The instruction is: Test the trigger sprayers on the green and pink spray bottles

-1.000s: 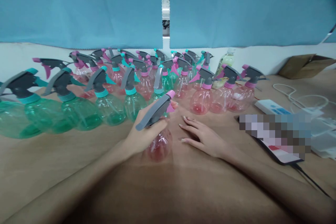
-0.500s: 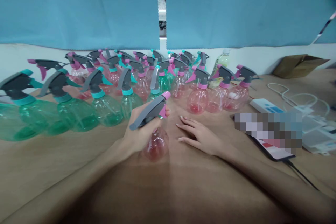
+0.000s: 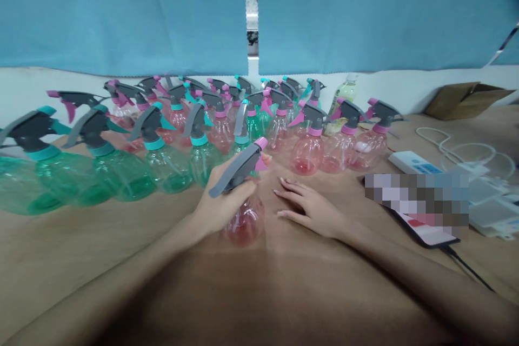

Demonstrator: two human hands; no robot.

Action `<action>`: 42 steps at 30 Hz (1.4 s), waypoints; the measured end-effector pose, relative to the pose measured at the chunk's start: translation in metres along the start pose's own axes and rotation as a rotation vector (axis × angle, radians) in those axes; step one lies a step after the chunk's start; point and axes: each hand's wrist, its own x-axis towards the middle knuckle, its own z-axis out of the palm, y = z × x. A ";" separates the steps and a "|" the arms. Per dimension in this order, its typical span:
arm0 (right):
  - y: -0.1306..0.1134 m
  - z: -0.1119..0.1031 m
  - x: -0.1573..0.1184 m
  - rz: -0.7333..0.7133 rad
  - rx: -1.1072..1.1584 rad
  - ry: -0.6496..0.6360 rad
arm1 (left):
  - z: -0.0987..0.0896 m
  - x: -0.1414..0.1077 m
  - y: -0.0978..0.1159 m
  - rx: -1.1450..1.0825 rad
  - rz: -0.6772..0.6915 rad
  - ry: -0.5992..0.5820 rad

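Note:
My left hand (image 3: pixel 225 197) is wrapped round the neck of a pink spray bottle (image 3: pixel 245 221), whose grey head with a pink nozzle tilts up to the right. The bottle's lower part is on or just over the brown table (image 3: pixel 162 259); I cannot tell which. To the right of it, my right hand (image 3: pixel 310 208) lies flat on the table, fingers spread, holding nothing. Just behind my hands stand a green spray bottle (image 3: pixel 205 159) with a turquoise collar and a pink spray bottle (image 3: pixel 308 154).
Several more green and pink spray bottles crowd the back and left, among them a large green one (image 3: pixel 121 178). A drink bottle (image 3: pixel 346 89) stands behind. On the right lie a phone (image 3: pixel 436 230) with a cable, a white device (image 3: pixel 413 162), clear plastic cases (image 3: pixel 492 213) and a brown box (image 3: pixel 462 102).
My left hand and the pink spray bottle have shifted slightly to the right, with the grip unchanged. My right hand stays flat in its place. The view has moved a little.

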 end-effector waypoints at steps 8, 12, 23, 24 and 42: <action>-0.001 -0.002 0.000 0.004 -0.008 -0.008 | 0.002 -0.001 0.001 -0.170 -0.095 -0.017; -0.002 -0.002 0.000 0.009 -0.009 -0.011 | 0.002 -0.002 0.000 -0.177 -0.097 -0.035; -0.002 -0.001 0.000 0.020 -0.071 -0.027 | 0.002 -0.001 -0.001 -0.161 -0.048 -0.047; -0.002 -0.001 0.000 0.021 -0.075 -0.028 | 0.002 -0.001 -0.002 -0.165 -0.056 -0.049; 0.001 -0.001 -0.001 -0.031 -0.025 -0.012 | 0.002 0.000 0.001 -0.165 -0.055 -0.063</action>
